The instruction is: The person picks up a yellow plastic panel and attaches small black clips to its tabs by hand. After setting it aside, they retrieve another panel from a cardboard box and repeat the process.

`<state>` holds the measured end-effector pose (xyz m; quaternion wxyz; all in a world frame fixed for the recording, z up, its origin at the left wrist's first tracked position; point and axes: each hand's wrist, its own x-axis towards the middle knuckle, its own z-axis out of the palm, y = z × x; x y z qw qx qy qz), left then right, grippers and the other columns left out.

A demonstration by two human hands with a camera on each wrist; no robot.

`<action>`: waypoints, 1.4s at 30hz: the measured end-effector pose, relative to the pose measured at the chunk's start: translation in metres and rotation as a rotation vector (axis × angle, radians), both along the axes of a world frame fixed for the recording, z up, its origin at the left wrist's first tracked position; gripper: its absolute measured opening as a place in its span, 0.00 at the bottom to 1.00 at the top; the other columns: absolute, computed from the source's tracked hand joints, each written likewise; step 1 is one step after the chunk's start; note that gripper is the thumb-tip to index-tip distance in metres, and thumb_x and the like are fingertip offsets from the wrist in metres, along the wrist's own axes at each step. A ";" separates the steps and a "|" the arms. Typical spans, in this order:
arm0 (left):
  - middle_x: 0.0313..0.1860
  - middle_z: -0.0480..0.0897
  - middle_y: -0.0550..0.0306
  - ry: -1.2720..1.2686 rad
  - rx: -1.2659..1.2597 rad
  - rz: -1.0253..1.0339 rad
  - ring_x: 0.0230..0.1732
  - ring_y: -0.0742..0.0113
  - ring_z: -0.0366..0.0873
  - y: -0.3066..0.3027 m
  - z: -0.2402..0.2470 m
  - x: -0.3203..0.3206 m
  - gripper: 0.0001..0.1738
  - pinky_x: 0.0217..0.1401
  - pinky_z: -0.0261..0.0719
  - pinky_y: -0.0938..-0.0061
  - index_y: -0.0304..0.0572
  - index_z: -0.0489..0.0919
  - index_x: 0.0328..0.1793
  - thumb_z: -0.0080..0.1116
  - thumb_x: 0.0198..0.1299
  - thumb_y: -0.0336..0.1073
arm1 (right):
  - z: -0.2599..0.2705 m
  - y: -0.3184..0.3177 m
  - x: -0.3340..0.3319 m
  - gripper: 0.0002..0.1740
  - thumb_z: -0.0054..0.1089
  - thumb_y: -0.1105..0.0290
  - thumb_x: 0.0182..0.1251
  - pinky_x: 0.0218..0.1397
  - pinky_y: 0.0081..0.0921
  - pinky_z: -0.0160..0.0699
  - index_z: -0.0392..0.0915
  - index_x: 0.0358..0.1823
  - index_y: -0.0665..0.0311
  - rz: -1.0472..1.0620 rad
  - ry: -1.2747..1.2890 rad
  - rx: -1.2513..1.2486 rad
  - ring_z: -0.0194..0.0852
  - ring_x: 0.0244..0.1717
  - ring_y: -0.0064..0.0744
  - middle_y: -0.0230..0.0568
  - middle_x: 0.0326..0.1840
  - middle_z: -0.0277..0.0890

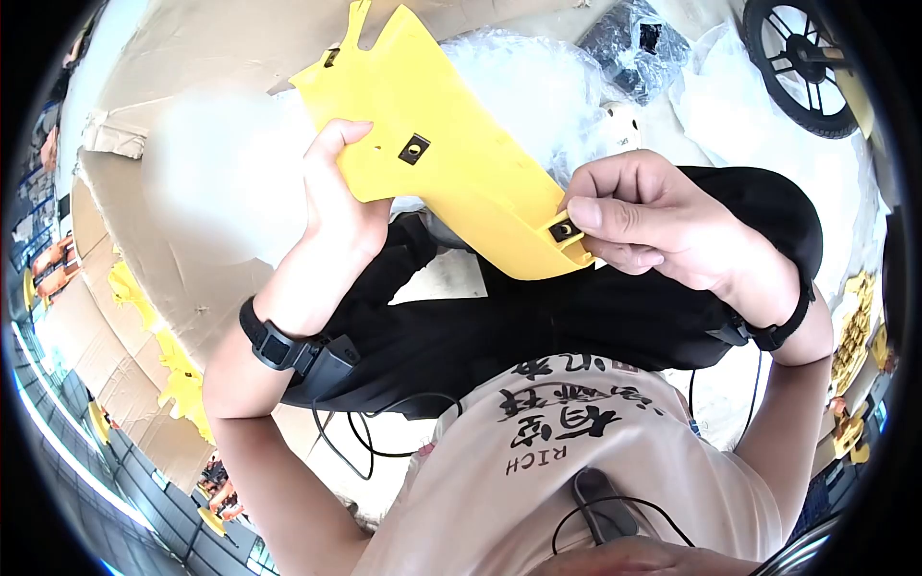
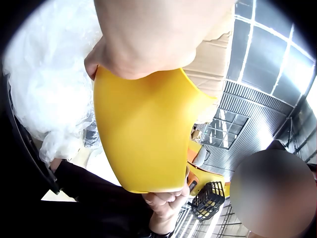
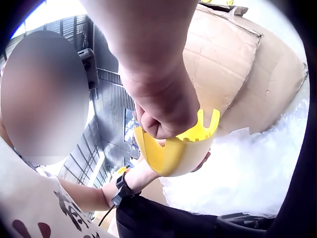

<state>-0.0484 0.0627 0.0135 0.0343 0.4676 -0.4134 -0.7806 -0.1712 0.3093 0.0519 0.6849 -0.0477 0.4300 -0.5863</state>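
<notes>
A curved yellow plastic part point(image 1: 461, 154) is held above the lap, slanting from upper left to lower right in the head view. Three black clips sit on it: one near the upper end, one clip point(image 1: 414, 149) mid-part, one clip point(image 1: 563, 230) at the lower right end. The left hand point(image 1: 346, 187) grips the wider end, thumb over the face. With curled fingers, the right hand point(image 1: 653, 216) pinches the edge beside the lower right clip. In the left wrist view the smooth side of the yellow part point(image 2: 143, 129) shows; the right wrist view shows the yellow part point(image 3: 183, 156) end-on.
Clear plastic wrapping point(image 1: 519, 86) and a dark bagged item point(image 1: 634, 48) lie beyond the part. A black spoked wheel point(image 1: 802, 58) is at the upper right. Cardboard point(image 1: 192, 58) covers the left, with yellow pieces point(image 1: 182, 384) along its edge. Cables hang near the lap.
</notes>
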 end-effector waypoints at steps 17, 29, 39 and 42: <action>0.55 0.80 0.47 0.195 -0.038 0.012 0.53 0.55 0.78 -0.006 -0.003 0.009 0.28 0.54 0.73 0.60 0.37 0.71 0.62 0.45 0.56 0.43 | -0.004 -0.006 0.023 0.17 0.57 0.64 0.76 0.16 0.14 0.47 0.78 0.51 0.74 0.047 0.163 0.117 0.51 0.13 0.13 0.27 0.16 0.63; 0.62 0.78 0.45 0.571 -0.264 0.373 0.63 0.55 0.76 -0.077 0.116 0.107 0.27 0.64 0.74 0.53 0.34 0.72 0.64 0.45 0.66 0.46 | 0.004 0.011 -0.036 0.13 0.45 0.67 0.82 0.13 0.10 0.44 0.71 0.56 0.69 -0.275 0.259 -0.187 0.46 0.14 0.10 0.24 0.22 0.55; 0.76 0.60 0.35 0.853 -0.518 0.846 0.75 0.31 0.60 -0.196 0.139 0.260 0.26 0.76 0.69 0.44 0.32 0.52 0.77 0.28 0.80 0.41 | -0.014 -0.001 -0.045 0.15 0.49 0.65 0.81 0.13 0.10 0.45 0.72 0.59 0.66 -0.314 0.276 -0.056 0.48 0.15 0.09 0.23 0.24 0.58; 0.76 0.57 0.27 1.026 -0.499 1.040 0.75 0.30 0.59 -0.308 0.163 0.333 0.27 0.76 0.68 0.40 0.24 0.52 0.75 0.29 0.80 0.40 | -0.016 -0.005 -0.043 0.14 0.49 0.65 0.81 0.14 0.10 0.45 0.72 0.60 0.65 -0.296 0.277 -0.070 0.47 0.15 0.09 0.23 0.24 0.59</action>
